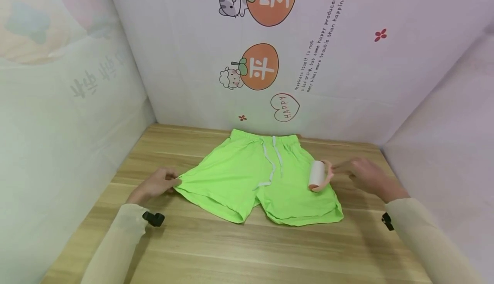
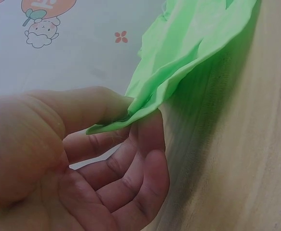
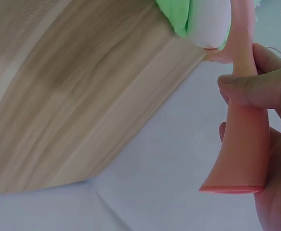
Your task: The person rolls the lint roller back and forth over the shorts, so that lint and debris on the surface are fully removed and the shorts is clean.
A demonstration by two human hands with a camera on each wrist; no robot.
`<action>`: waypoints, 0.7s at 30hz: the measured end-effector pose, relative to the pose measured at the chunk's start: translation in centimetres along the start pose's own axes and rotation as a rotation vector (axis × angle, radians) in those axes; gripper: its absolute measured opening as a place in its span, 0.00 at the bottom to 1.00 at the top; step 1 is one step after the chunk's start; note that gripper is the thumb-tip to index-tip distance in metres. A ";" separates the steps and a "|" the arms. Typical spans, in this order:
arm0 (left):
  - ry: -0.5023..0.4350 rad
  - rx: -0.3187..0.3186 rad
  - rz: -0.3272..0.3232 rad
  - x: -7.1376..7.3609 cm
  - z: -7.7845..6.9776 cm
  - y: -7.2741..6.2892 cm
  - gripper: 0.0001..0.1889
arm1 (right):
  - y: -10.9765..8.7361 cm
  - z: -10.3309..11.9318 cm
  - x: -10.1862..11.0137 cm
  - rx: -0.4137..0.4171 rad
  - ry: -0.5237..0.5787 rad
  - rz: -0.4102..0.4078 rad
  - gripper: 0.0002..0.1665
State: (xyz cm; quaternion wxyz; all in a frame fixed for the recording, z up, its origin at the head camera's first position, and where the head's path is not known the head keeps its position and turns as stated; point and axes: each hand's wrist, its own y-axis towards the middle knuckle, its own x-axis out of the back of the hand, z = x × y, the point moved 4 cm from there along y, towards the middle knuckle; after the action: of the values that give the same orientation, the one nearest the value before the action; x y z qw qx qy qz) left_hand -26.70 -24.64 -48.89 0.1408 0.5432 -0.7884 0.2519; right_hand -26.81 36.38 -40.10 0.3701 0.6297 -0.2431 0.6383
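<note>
Bright green shorts (image 1: 227, 176) with a white drawstring (image 1: 273, 170) lie spread on the wooden table, waistband toward the back wall. My left hand (image 1: 159, 182) pinches the outer corner of the left leg's hem between thumb and fingers; in the left wrist view that hem (image 2: 145, 103) is lifted a little off the wood. My right hand (image 1: 360, 173) grips the pink handle (image 3: 246, 139) of a lint roller. Its white roll (image 1: 317, 174) lies against the right leg of the shorts.
The wooden table (image 1: 247, 254) meets a white back wall (image 1: 193, 61) printed with cartoon oranges and lettering. White side walls (image 1: 69, 129) stand at left and right. A dark band (image 1: 153, 219) sits on the left wrist over a cream sleeve.
</note>
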 end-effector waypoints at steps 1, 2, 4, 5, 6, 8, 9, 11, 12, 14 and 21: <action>0.001 0.000 0.000 0.0 0.0 0.0 0.12 | -0.4 -0.1 0.1 -0.010 -0.006 0.010 0.33; 0.002 0.001 -0.001 0.0 0.0 0.0 0.12 | -0.8 -0.3 0.2 -0.021 -0.014 0.019 0.34; 0.005 0.001 -0.003 -0.1 0.0 0.0 0.12 | -1.5 -0.6 0.4 -0.059 -0.017 0.050 0.36; 0.008 -0.001 -0.004 -0.1 0.0 0.0 0.12 | -1.8 -0.8 0.6 -0.077 -0.016 0.067 0.36; 0.009 -0.001 -0.005 -0.1 0.0 0.0 0.12 | -2.1 -0.9 0.8 -0.097 -0.010 0.086 0.36; 0.010 0.000 -0.006 -0.1 0.1 0.0 0.12 | -2.5 -1.1 1.3 -0.112 -0.011 0.107 0.37; 0.008 0.002 -0.006 -0.2 0.2 0.0 0.13 | -2.6 -1.2 1.5 -0.117 -0.019 0.124 0.38; 0.007 0.006 -0.002 -0.2 0.3 -0.1 0.13 | -2.7 -1.2 2.1 -0.111 -0.053 0.139 0.38; 0.006 0.008 -0.001 -0.2 0.3 -0.1 0.13 | -2.7 -1.1 2.5 -0.104 -0.079 0.145 0.38; 0.009 0.007 0.003 -0.2 0.4 -0.1 0.14 | -2.5 -0.9 3.2 -0.090 -0.127 0.153 0.38; 0.006 0.003 0.017 -0.4 0.0 0.0 0.13 | 0.0 1.8 5.2 -0.055 -0.110 0.091 0.40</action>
State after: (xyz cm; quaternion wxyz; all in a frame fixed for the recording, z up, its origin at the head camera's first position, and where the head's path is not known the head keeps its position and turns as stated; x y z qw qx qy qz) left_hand -26.57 -24.34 -49.04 0.1404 0.5360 -0.7921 0.2559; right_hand -25.35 35.80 -34.76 0.3438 0.6416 -0.3088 0.6122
